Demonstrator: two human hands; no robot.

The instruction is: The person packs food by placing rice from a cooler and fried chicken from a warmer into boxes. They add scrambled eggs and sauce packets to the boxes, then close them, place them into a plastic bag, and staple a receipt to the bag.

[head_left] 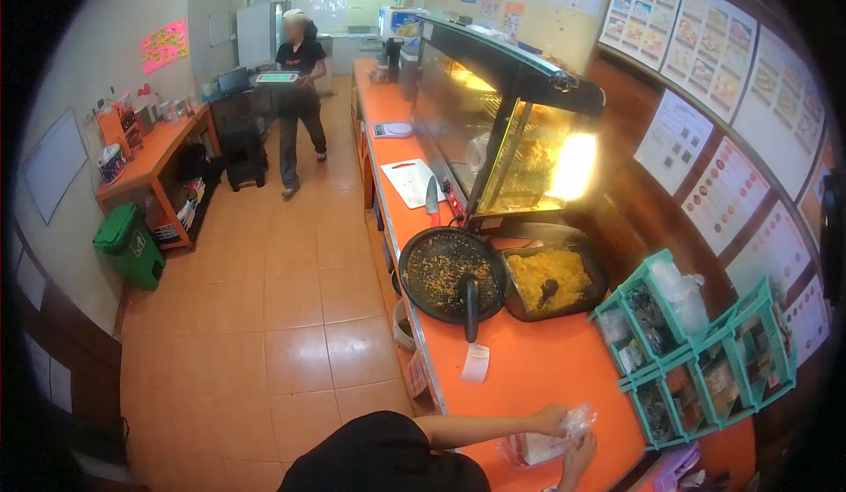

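At the counter's near edge, both my hands are at a clear plastic bag (531,448) with something white inside. My left hand (552,420) reaches across from the left, its fingers closed on the gathered upper part of the bag. Just below it, my right hand (578,451) grips the bag's right side, fingers bent around the plastic. A white paper slip (476,362) lies on the orange counter (546,364) a short way beyond the bag.
Ahead sit a black pan (441,267) with crumbs and a tray of yellow food (551,279). Teal baskets (648,316) stand right. A knife (432,199) lies by a white cutting board (410,182), beside a lit display warmer (538,157). A person (300,95) carries a flat tray-like object in the aisle.
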